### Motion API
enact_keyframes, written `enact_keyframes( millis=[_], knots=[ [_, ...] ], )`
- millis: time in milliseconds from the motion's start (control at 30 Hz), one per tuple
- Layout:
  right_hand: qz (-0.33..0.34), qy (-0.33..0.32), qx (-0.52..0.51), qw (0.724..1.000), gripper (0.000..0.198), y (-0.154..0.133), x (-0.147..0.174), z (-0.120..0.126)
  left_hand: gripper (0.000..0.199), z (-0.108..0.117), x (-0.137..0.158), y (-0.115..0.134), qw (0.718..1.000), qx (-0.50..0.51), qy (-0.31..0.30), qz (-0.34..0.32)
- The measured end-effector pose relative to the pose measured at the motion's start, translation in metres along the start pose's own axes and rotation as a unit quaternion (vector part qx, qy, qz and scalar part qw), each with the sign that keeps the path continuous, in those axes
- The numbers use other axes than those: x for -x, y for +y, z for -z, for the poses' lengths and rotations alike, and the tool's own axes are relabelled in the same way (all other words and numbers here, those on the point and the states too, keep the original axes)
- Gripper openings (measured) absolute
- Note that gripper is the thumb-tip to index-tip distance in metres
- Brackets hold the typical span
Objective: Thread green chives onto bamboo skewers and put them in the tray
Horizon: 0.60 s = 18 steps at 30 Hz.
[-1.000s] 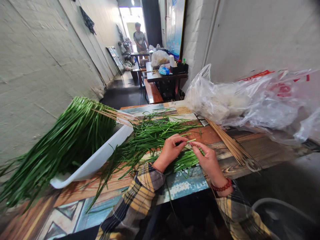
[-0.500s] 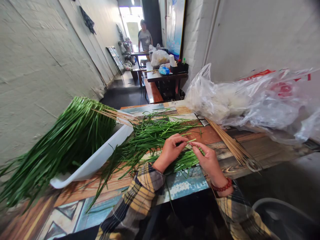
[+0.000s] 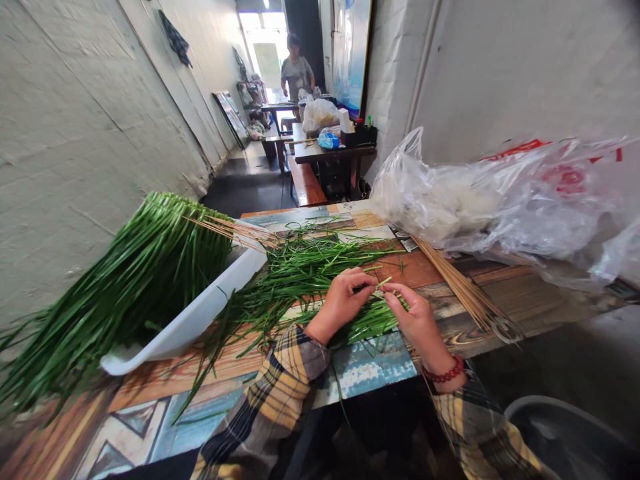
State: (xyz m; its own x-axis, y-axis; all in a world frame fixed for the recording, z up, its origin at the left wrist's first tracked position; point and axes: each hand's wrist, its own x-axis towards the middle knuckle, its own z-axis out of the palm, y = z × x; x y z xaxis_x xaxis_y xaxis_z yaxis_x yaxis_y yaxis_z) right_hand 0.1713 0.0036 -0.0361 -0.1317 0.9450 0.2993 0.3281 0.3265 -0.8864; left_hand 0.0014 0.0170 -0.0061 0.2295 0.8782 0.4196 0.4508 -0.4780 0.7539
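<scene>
My left hand (image 3: pixel 345 300) is closed in a pinch on a green garlic chive stem (image 3: pixel 384 283), whose pale end pokes out past the fingertips. Fingertips of my right hand (image 3: pixel 413 317) meet it there, pinched on a thin bamboo skewer (image 3: pixel 440 417) that runs back beneath the wrist; its tip is hard to make out. Loose garlic chives (image 3: pixel 305 267) lie spread under and beyond both hands. At the left, a thick pile of chives (image 3: pixel 165 260), threaded in rows on skewers, hangs over a white tray (image 3: pixel 200 327).
Bare bamboo skewers (image 3: pixel 453 287) lie fanned out on the right of the patterned wooden table (image 3: pixel 370 367). Clear plastic bags (image 3: pixel 480 200) bulge behind them. A grey bin (image 3: pixel 550 413) stands low at the right. Farther off, a person (image 3: pixel 297 70) stands by another table (image 3: pixel 320 155).
Both hands keep nearly the same place, with the chive end tilted slightly more upward between the fingertips. The person in the background has shifted a little to the right.
</scene>
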Motion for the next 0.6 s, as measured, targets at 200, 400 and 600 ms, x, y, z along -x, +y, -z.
enact_keyframes(
  millis=[200, 400, 600],
  knots=[
    [0.014, 0.026, 0.008, 1.000, 0.047, 0.0047, 0.0012, -0.0015, 0.011, 0.0011, 0.0000, 0.0019, 1.000, 0.013, -0.006, 0.009],
    [0.024, 0.020, 0.006, 0.999, 0.041, 0.0040, 0.0012, -0.0018, 0.011, 0.0027, 0.0001, 0.0003, 1.000, 0.008, -0.013, 0.003],
    [0.015, 0.040, -0.003, 0.999, 0.033, 0.0073, 0.0009, -0.0047, 0.010, -0.0003, 0.0016, 0.0023, 0.999, 0.026, -0.028, 0.011]
  ],
)
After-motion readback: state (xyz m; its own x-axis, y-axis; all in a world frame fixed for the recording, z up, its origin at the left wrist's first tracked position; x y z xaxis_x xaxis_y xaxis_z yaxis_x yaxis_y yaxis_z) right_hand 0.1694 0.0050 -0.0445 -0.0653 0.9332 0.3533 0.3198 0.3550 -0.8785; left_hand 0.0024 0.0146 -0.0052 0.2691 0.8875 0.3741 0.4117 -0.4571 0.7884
